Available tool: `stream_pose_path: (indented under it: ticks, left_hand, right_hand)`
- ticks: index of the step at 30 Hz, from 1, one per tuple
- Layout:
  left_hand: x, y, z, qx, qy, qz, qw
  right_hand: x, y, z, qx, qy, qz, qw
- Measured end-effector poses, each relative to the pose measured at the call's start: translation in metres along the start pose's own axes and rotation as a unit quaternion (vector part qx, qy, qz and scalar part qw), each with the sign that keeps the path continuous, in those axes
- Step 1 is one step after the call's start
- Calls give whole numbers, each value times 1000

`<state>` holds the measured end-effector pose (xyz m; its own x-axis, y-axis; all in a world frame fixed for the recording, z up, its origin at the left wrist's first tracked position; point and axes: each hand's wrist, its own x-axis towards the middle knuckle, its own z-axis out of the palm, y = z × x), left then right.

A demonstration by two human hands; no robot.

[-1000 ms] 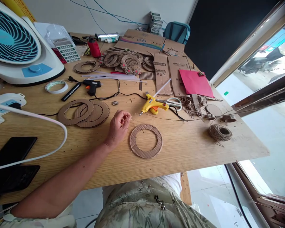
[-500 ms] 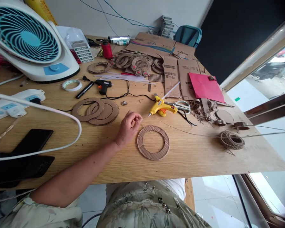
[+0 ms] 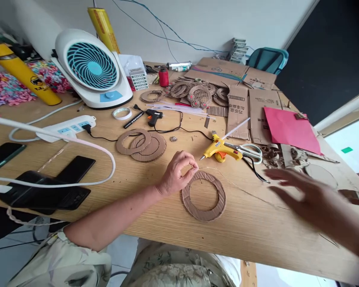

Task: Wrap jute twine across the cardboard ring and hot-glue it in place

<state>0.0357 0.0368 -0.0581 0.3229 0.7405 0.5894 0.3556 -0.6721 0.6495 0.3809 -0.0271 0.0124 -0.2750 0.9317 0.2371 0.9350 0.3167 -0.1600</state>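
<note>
My left hand (image 3: 179, 173) pinches a thin brown twine (image 3: 239, 187) between thumb and fingertips, at the upper edge of a corrugated cardboard ring (image 3: 222, 196). From that pinch the twine trails right across the table toward my right hand (image 3: 308, 195). Blurred by motion, my right hand reaches in over the table's right side, its thumb and fingers apart and nothing visible between them. Just beyond the ring lies a yellow glue gun (image 3: 221, 148) with a clear glue stick in its back, beside white-handled scissors (image 3: 253, 152).
Left of my hand lie two overlapping cardboard discs (image 3: 155, 153) and a black glue gun (image 3: 154, 116). A fan (image 3: 113, 85), a power strip (image 3: 67, 127) and phones (image 3: 76, 173) occupy the left side. Pink paper (image 3: 290, 127) and cardboard scraps (image 3: 272, 155) lie at the right.
The view has swung left. My right hand has come into view from the right. My left hand, still pinching the twine, has come down to the ring's upper edge.
</note>
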Motion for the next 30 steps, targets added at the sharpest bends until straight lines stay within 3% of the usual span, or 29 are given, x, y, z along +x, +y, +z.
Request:
stream_pose_path:
  ticks: [2,4,7,11,15,23,30]
  left_hand:
    - [-1,1,0,10,0,12,1000]
    - [-1,1,0,17,-1,26,999]
    - [-1,3,1,24,-2,42,999]
    - [-1,4,1,24,-9,38,999]
    - [-1,4,0,26,-25,44,998]
    - [1,5,-2,10,-48,61,997]
    - [1,1,-2,-5,-68,73,995]
  right_hand:
    - [20,-35,22,76,-12,-71,995]
    - [36,-66,45,129,21,-120,984]
    - [45,-91,70,157,36,-133,978]
    - [39,-95,88,187,10,-138,973]
    - [39,-95,93,199,28,-134,970]
    - [38,-97,87,278,43,-103,954]
    - [39,-86,72,267,-36,-166,948]
